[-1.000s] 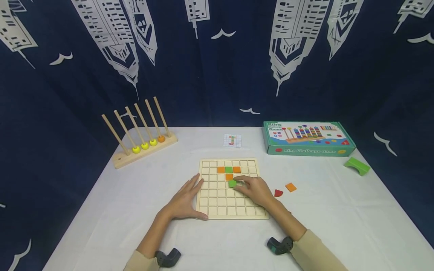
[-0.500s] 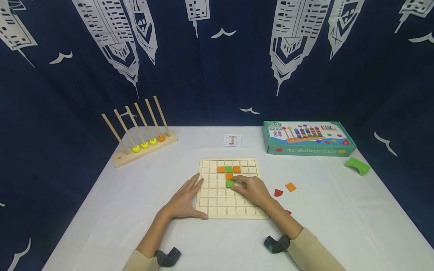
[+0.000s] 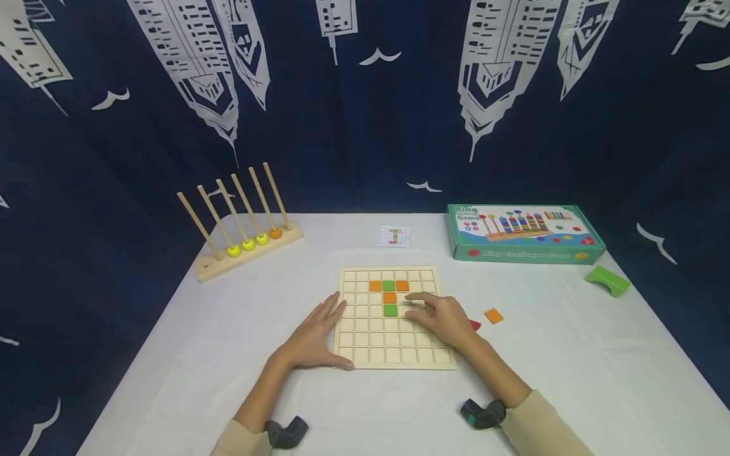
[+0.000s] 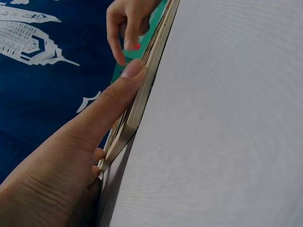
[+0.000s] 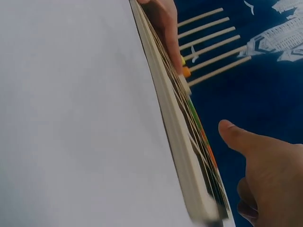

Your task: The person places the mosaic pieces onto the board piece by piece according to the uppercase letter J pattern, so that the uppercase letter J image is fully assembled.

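A wooden grid board [image 3: 362, 341] lies flat on the white table. In its upper rows an orange tile [image 3: 376, 286], a green tile [image 3: 389, 285] and another orange tile [image 3: 402, 286] sit side by side. Below the middle one come an orange tile [image 3: 390, 297] and a lower green tile [image 3: 390, 310]. My left hand [image 3: 312, 339] rests along the board's left edge, fingers spread, thumb at the near corner. Over the board's right half is my right hand [image 3: 447, 321], thumb and forefinger apart with nothing between them. In the right wrist view its thumb [image 5: 239, 137] stands off the board.
Right of the board lie a loose orange tile [image 3: 493, 316] and a red piece [image 3: 475, 325], partly hidden by my right hand. A patterned card [image 3: 395, 236] lies behind the board. Farther out are a peg stand [image 3: 251, 253], a game box [image 3: 527, 235] and a green arch block [image 3: 608, 280].
My right hand has let go of the lower green tile and drawn back to the right. That tile now lies flat in its square. The left hand keeps its place on the board.
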The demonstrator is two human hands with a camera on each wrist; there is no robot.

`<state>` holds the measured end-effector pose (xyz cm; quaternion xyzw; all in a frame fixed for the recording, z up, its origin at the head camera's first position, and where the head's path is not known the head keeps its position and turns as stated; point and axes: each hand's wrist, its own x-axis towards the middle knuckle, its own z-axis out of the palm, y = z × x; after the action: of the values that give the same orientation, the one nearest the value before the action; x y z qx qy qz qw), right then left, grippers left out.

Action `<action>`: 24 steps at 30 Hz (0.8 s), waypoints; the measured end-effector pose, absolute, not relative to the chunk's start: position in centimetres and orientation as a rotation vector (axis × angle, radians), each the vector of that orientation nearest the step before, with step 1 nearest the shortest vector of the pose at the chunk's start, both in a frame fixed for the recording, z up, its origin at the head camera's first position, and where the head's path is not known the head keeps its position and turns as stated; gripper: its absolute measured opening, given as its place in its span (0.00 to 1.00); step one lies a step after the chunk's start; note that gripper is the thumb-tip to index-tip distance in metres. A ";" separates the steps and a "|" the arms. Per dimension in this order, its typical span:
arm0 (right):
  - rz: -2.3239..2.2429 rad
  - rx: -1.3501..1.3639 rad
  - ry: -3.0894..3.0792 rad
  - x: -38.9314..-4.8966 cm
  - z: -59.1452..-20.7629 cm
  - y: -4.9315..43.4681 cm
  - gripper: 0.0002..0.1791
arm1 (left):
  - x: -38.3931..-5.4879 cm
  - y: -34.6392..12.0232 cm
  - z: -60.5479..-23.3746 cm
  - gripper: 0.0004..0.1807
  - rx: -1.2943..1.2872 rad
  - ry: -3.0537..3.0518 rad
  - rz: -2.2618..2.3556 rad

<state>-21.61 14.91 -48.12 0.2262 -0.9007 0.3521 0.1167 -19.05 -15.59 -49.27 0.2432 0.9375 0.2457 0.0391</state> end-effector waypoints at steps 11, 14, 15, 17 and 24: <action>1.047 0.466 -2.656 -21.0 -47.5 22.8 0.20 | -19.0 -15.5 -49.2 0.74 0.778 2.882 0.743; 0.993 0.416 -2.673 -20.9 -47.8 25.1 0.20 | -19.0 -15.4 -49.4 0.75 0.809 2.896 0.733; 0.980 0.401 -2.680 -20.9 -47.8 25.8 0.20 | -19.0 -15.4 -49.4 0.75 0.810 2.899 0.726; 0.964 0.386 -2.695 -20.7 -48.0 27.1 0.21 | -19.1 -15.4 -49.5 0.74 0.818 2.904 0.722; 0.937 0.392 -2.759 -20.2 -48.6 29.5 0.24 | -19.1 -15.5 -49.5 0.74 0.793 2.909 0.687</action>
<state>-20.15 29.50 -48.63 0.1328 -0.9337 0.3170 0.1009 -19.08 -15.54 -49.47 0.2563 0.9404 0.2222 0.0245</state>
